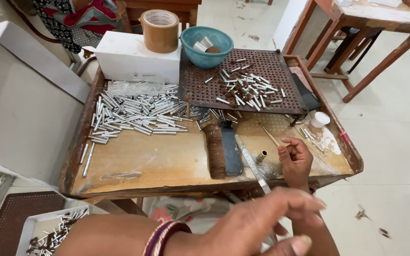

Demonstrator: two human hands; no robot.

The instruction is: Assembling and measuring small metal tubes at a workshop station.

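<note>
The table (134,166) carries a heap of metal tubes (134,114) on its far left part. Behind the heap stands a box (129,57), with a tape roll (160,31) on its right end. A perforated tray (262,66) lies at the far right, with loose tubes on it and a bowl (206,45) at its far left corner. A brush (221,149) lies near the centre, a ruler (252,163) just to its right. The right hand (296,161) rests at the near right edge, beside a small upright tube (262,156). The left hand (262,225) is nearest, below the table edge.
</note>
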